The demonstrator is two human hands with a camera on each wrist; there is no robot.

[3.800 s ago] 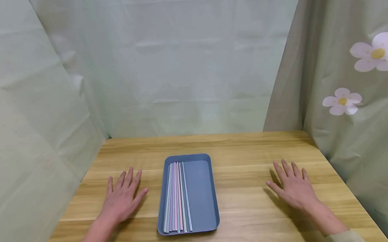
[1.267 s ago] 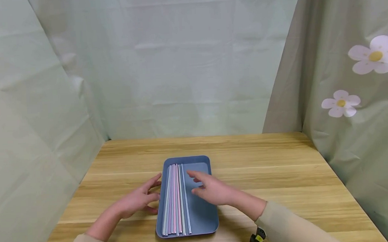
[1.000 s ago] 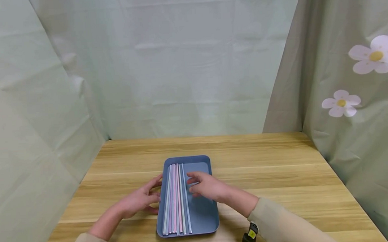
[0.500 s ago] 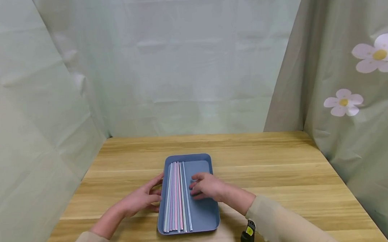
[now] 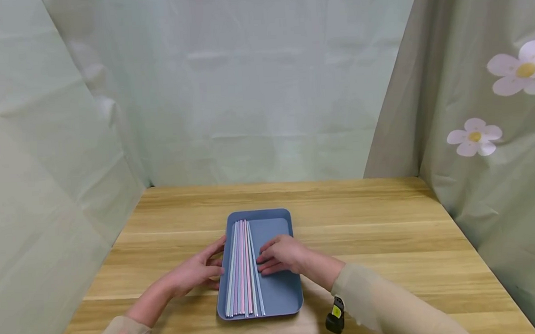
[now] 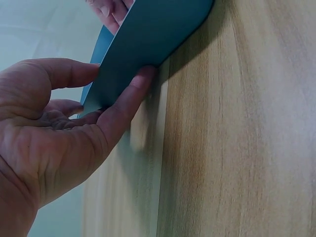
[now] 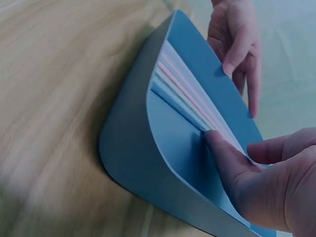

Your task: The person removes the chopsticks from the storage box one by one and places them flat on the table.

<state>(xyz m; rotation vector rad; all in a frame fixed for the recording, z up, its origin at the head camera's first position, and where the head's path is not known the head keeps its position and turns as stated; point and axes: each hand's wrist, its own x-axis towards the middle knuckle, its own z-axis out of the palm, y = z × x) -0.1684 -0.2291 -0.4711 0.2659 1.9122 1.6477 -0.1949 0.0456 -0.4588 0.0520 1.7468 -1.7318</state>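
Note:
A blue-grey tray (image 5: 282,296) lies on the wooden table, with several slim pastel chopsticks (image 5: 241,272) side by side along its left half. My left hand (image 5: 196,274) stands at the tray's left side; in the left wrist view its fingertips (image 6: 144,74) meet the outer wall and the thumb is near the rim. Inside the tray, my right hand (image 5: 286,254) has its fingers extended left against the rightmost chopstick (image 5: 261,299). The right wrist view shows one fingertip (image 7: 213,136) at the edge of the chopstick row.
The wooden table (image 5: 363,212) stretches to both sides of the tray. A pale cloth (image 5: 264,87) hangs behind it, and a flowered curtain (image 5: 488,197) borders the right. Each forearm wears a black wrist device (image 5: 335,316).
Both hands have come from the table's sides to the tray. My right hand has moved left onto the rightmost chopstick, whose far end now lies closer to the others.

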